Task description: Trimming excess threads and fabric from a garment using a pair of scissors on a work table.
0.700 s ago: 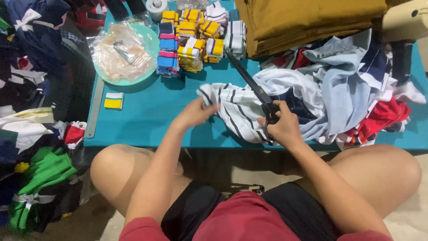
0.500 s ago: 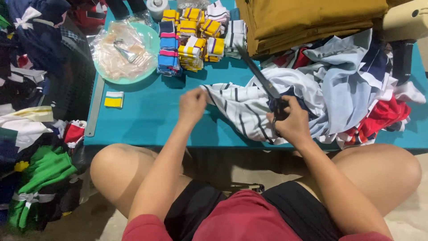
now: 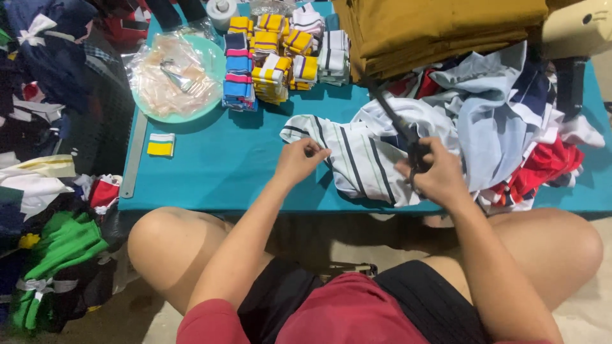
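Left hand (image 3: 298,160) pinches the striped cloth (image 3: 357,159), right hand (image 3: 433,173) clamped on scissors (image 3: 398,124); keep cloth taut, cut along stripe.

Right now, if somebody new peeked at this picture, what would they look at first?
Probably the two hands in the middle: the left hand pinches the edge of a white cloth with dark stripes, and the right hand grips long dark scissors over it, all on a low teal table. Next come the bright stacks of small striped fabric pieces at the table's far edge, beside folded mustard-yellow fabric.
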